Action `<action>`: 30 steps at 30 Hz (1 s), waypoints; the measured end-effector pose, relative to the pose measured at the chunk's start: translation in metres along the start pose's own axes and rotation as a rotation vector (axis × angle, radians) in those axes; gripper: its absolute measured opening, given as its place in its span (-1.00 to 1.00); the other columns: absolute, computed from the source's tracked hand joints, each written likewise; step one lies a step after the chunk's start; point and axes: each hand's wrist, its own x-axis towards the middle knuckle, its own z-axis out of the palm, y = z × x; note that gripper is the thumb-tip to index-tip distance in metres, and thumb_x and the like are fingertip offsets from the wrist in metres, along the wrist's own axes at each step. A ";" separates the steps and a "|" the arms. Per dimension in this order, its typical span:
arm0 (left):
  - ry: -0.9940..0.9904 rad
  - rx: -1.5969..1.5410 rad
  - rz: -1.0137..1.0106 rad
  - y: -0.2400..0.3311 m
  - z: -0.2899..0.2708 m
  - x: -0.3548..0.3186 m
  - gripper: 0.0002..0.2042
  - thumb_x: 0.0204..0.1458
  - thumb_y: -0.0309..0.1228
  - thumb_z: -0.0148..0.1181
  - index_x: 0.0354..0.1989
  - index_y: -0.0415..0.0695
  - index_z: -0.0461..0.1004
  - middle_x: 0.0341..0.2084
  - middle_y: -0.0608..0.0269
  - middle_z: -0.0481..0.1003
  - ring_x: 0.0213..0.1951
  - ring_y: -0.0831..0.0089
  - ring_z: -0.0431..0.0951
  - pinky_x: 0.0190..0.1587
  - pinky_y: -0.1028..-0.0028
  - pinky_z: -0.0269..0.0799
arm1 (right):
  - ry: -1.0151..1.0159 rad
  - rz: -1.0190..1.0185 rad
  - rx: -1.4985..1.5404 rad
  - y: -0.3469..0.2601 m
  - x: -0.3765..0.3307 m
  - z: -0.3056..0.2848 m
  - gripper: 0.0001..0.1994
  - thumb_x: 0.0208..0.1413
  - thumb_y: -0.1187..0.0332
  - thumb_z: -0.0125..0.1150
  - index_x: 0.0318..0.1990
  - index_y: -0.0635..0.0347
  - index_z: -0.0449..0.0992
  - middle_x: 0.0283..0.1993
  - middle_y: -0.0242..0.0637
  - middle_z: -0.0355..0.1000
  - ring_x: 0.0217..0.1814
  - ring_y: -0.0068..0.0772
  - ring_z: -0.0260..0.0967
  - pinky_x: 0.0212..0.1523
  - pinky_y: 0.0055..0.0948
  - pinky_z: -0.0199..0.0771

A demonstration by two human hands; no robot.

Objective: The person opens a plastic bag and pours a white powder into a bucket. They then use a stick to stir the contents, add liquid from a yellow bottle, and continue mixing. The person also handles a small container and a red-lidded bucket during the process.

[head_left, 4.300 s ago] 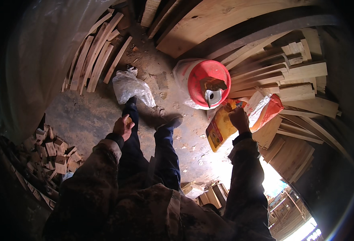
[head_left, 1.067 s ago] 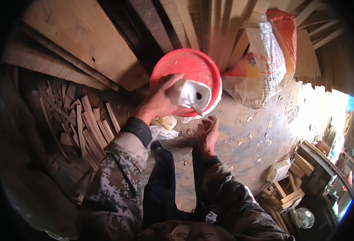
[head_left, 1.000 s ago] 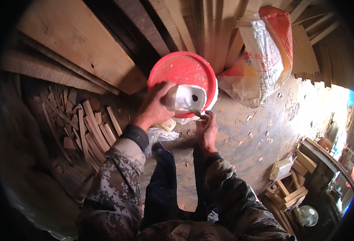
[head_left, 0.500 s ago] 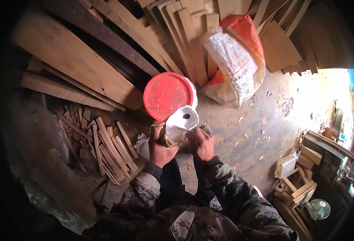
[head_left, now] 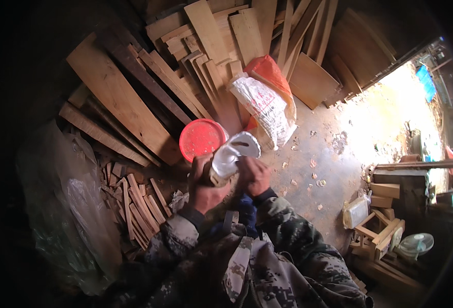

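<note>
White plastic jug (head_left: 231,154) held by left hand (head_left: 205,185) and right hand (head_left: 253,175).

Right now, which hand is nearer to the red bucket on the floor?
Left. The left hand grips the white bag just below the red bucket; the right hand touches the bag on its far side.
</note>
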 end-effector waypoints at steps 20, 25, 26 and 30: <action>-0.051 0.002 0.437 0.097 -0.062 -0.094 -0.35 -0.17 -0.56 0.57 0.17 -0.24 0.41 -0.02 0.08 0.48 0.01 0.15 0.58 0.10 0.27 0.52 | 0.163 -0.253 -0.202 -0.142 -0.101 -0.101 -0.87 0.13 0.54 0.32 -0.17 0.14 0.65 -0.27 -0.15 0.62 -0.33 -0.02 0.62 -0.33 -0.19 0.62; -0.127 -0.110 0.342 0.121 -0.041 -0.107 -0.38 -0.15 -0.56 0.56 0.13 -0.25 0.39 -0.03 0.09 0.50 0.00 0.21 0.59 0.10 0.28 0.53 | 0.195 -0.018 -0.481 -0.129 -0.117 -0.133 -0.95 0.20 0.51 0.33 -0.23 0.15 0.64 -0.38 -0.20 0.56 -0.34 -0.06 0.61 -0.29 -0.25 0.64; -0.120 -0.051 0.375 0.124 -0.030 -0.104 -0.38 -0.15 -0.56 0.56 0.13 -0.25 0.38 -0.03 0.10 0.52 0.00 0.25 0.60 0.10 0.28 0.53 | 0.153 -0.010 -0.241 -0.129 -0.125 -0.133 -0.95 0.19 0.49 0.37 -0.21 0.17 0.64 -0.30 -0.17 0.60 -0.31 -0.05 0.61 -0.28 -0.26 0.64; -0.235 -0.217 0.215 0.134 0.005 -0.096 -0.38 -0.17 -0.47 0.55 0.11 -0.21 0.38 -0.08 0.08 0.48 -0.04 0.12 0.57 0.08 0.23 0.51 | 0.216 0.557 0.684 -0.106 -0.175 -0.167 -0.45 0.16 0.55 0.41 0.34 0.29 0.50 -0.14 -0.18 0.69 -0.25 -0.36 0.65 -0.26 -0.40 0.62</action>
